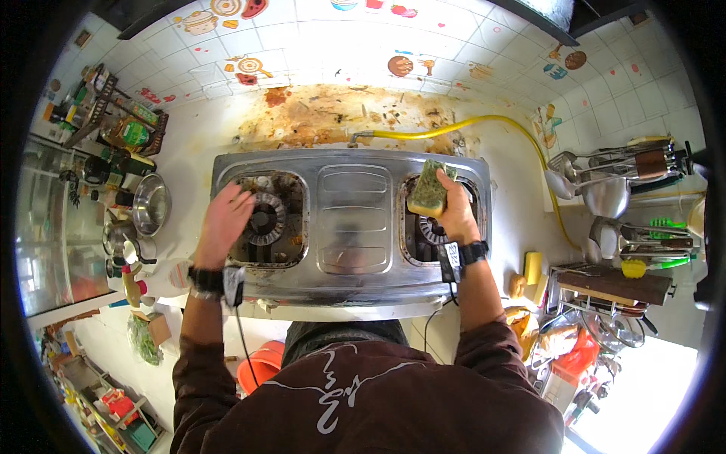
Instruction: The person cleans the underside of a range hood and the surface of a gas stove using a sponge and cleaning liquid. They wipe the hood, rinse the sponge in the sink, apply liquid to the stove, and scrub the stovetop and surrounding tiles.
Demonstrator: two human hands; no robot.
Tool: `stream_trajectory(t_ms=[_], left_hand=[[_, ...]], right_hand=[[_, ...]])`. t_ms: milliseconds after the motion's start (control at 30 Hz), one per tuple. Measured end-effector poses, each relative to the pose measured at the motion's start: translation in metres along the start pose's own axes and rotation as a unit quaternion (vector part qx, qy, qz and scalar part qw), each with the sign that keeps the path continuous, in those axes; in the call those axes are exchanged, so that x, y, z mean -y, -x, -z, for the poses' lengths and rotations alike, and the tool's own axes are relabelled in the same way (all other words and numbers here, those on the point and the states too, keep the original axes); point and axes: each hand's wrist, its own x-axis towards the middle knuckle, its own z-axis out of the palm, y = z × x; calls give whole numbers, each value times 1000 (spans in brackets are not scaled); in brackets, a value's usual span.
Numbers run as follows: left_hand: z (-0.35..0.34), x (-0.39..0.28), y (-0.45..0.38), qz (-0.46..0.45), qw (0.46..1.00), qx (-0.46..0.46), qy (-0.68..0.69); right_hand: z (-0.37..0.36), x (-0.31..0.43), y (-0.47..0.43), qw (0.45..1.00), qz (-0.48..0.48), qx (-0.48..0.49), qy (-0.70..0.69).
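A two-burner stainless steel gas stove [354, 215] lies before me, its burner wells stained brown. My right hand [457, 213] grips a sponge with a dirty green scouring face [429, 190] and a yellow foam side, held above the right burner [434, 230]. Slightly blurred, my left hand [227, 218] is at the left edge of the left burner [266, 218], fingers extended and nothing visible in them. Its palm side is hidden. Behind the stove, the countertop carries brown grease and burnt crumbs [340, 113].
A yellow gas hose [482, 120] runs from the stove's back to the right. Ladles and spatulas [618, 164] hang at right, above a cutting board [612, 284]. Bottles [122, 133], a steel bowl [152, 204] and pots [122, 235] stand at left. An orange bucket [264, 363] is below.
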Motion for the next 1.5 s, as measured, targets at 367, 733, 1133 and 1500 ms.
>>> stream_trajectory(t_ms=[367,733,1133,1500], left_hand=[[-65,45,-99,79,974,-182,112],[-90,-29,-63,57,980,-59,182],[-118,-35,-44,33,985,-80,151],[-86,3,-61,83,966,-152,191]], right_hand=[[8,-22,-81,987,70,-99,-102],[-64,14,-22,964,234,-64,-109],[-62,46,40,985,167,-12,50],[80,52,75,927,187,-167,279]])
